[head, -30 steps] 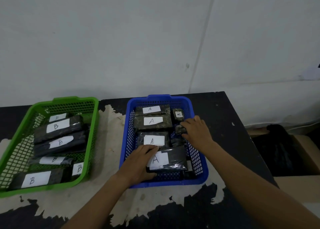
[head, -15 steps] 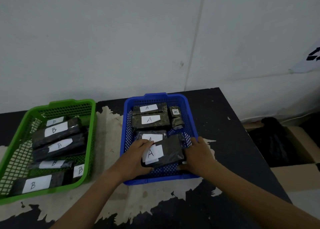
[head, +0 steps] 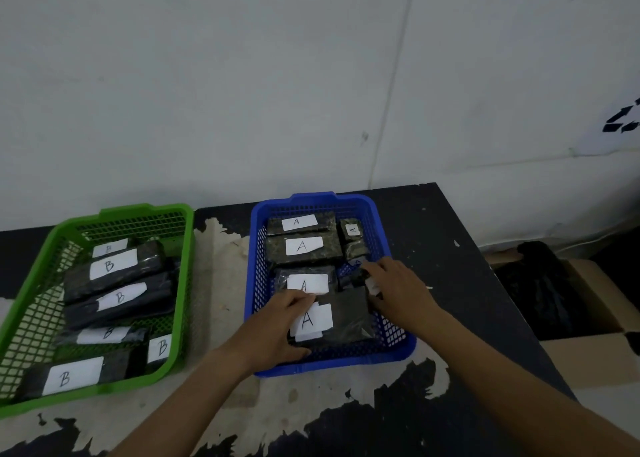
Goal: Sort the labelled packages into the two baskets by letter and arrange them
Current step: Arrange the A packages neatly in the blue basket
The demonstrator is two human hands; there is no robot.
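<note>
Packages marked A are lying in the blue basket (head: 398, 347); those marked B are lying in the green basket (head: 180, 259), both on the worn table (head: 221, 318). The left hand (head: 277, 332) is grasping the near large A package (head: 341, 319) at its left end, thumb under its front edge. The right hand (head: 398, 288) is pinching a small dark packet (head: 360, 278) at the basket's right side, a white label showing at its fingers. Judgement: arranging appears nearly complete. The large package should be laid flat, label up, square to the row behind. The small packet belongs in the right-hand column, where room is tight against the mesh wall. The table is dropping off just right of the basket, above an open cardboard box (head: 588, 349).
</note>
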